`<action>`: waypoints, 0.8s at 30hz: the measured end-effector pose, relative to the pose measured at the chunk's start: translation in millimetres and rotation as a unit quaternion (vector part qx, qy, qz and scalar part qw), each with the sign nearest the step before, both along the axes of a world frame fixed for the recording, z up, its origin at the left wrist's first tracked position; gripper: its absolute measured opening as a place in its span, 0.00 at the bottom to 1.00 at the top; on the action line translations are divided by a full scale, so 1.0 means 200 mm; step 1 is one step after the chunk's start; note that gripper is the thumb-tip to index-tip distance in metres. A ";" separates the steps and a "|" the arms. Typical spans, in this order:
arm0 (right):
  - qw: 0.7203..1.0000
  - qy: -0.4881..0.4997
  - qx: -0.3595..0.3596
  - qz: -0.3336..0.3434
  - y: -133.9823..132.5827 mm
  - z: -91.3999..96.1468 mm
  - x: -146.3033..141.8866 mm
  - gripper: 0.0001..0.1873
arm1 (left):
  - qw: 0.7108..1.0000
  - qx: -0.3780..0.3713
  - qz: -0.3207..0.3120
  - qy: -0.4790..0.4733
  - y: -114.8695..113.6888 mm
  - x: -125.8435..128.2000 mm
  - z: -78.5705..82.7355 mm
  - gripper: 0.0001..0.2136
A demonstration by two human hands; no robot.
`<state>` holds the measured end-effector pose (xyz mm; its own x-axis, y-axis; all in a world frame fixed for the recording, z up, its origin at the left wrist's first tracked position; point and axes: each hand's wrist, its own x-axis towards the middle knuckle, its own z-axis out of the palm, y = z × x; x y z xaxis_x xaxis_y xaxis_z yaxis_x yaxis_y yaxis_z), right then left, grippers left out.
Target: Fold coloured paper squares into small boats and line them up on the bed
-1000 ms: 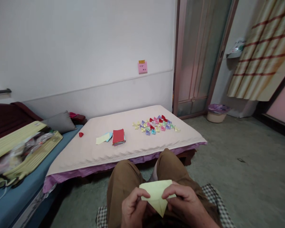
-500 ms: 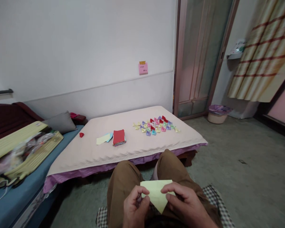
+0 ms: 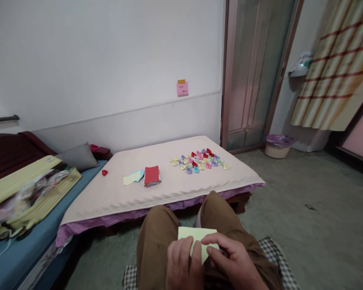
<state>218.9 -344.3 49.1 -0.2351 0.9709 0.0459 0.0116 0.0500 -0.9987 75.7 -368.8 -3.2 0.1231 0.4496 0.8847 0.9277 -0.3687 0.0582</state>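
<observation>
Pale green paper (image 3: 199, 232), one piece, is in your two hands above your lap, near your two knees (image 3: 161, 219). Your right hand (image 3: 231, 257) grips its right side, thumb and forefinger close together on the front. Your left hand (image 3: 184, 262) has its fingers laid across the front; its thumb is hidden, so I cannot tell whether it pinches.

On the pale cover (image 3: 103, 197) ahead of you, count one stack of paper (image 3: 151, 175) topped by a red sheet, one pale yellow sheet (image 3: 131, 178) overlapping blue paper (image 3: 141, 175) beside it, and one red folded piece (image 3: 104, 172) off to the left. Roughly thirty small folded pieces (image 3: 194, 164) sit on the right; they crowd too closely for an exact count.

The paper's top edge shows in full, while your fingers cover much of its lower part. The cover's near edge runs just beyond your knees. Pale cloth stretches between stack and cluster, and floor (image 3: 290, 189) opens out to your right.
</observation>
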 end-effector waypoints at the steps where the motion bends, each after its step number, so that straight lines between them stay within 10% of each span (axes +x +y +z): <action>1: 1.000 -0.005 0.005 0.010 -0.01 0.01 -0.01 0.10 | 1.000 0.008 0.002 -0.002 0.00 -0.01 -0.01 0.09; 24: 0.999 0.019 0.038 0.015 -0.01 0.00 0.02 0.13 | 0.993 0.013 -0.090 -0.076 -0.02 -0.07 0.00 0.10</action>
